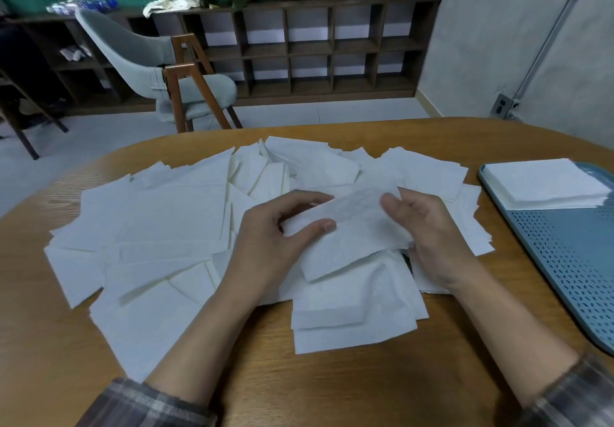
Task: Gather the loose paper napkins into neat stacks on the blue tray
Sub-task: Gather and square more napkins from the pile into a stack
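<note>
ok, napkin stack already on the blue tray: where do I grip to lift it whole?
Probably from above, clamping the napkin stack through its full thickness at the near edge, where the layered side shows and bare blue tray leaves finger room. It sits close to the tray's left rim, so that side looks cramped.

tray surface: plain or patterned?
Patterned: the blue tray carries rows of small lighter dashes across its bare surface, beside the napkin stack. Head view, right edge.

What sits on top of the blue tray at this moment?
One neat stack of white napkins sits at the far end of the blue tray. The tray surface beneath it is covered.
</note>
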{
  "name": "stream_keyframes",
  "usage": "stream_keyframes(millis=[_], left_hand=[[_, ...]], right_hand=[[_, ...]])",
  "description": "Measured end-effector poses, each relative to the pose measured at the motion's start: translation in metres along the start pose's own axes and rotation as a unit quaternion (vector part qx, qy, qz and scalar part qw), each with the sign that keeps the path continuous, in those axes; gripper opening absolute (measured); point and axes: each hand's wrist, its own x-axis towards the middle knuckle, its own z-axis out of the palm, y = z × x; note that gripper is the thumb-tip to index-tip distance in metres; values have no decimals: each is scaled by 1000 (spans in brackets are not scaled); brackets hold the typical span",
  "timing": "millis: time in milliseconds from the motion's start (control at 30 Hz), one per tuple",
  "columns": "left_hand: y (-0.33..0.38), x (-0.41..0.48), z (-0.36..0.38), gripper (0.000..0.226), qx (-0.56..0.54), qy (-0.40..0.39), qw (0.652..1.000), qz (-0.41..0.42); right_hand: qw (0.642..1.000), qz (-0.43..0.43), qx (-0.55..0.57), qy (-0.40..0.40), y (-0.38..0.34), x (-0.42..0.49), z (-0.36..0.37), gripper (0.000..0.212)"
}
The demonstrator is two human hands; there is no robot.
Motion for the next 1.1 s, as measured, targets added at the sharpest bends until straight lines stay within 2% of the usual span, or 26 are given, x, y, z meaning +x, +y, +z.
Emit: stream_keyframes(millis=[33, 67, 267, 500, 567, 667, 733, 833, 933, 1033, 1100], left_hand=[[0, 1, 0, 27, -2, 12, 1000, -1], [0, 1, 0, 28, -1, 23, 1000, -2], [3, 1, -3, 32, 14, 29, 999, 10], [2, 2, -2, 29, 9, 30, 1000, 4], [-1, 2, -1, 25, 39, 46, 998, 21], [-2, 3, -1, 27, 57, 59, 996, 33], [2, 3, 0, 31, 7, 30, 1000, -2], [11, 0, 2, 33, -77, 16, 996, -32], [8, 1, 4, 33, -86, 50, 995, -29], [1, 1, 7, 37, -30, 77, 996, -19], [0, -2, 11, 43, 64, 81, 994, 24]], right_hand=[[1000, -4, -16, 10, -3, 0, 2, 30], [999, -6, -34, 15, -5, -1, 4, 23], [999, 28, -17, 14, -6, -4, 10, 24], [999, 28, -29, 36, -6, -3, 13, 13], [999, 7, -36, 34, -7, -3, 13, 20], [998, -26, -58, 25, -11, -3, 12, 49], [997, -36, -64, 39, -13, -2, 10, 60], [995, -47, -76, 49, -13, -1, 8, 62], [996, -56, -61, 19, -13, -1, 3, 48], [987, -67, -149, -10, -9, 0, 2, 18], [984, -43, -174, 15, -1, 2, 0, 24]])
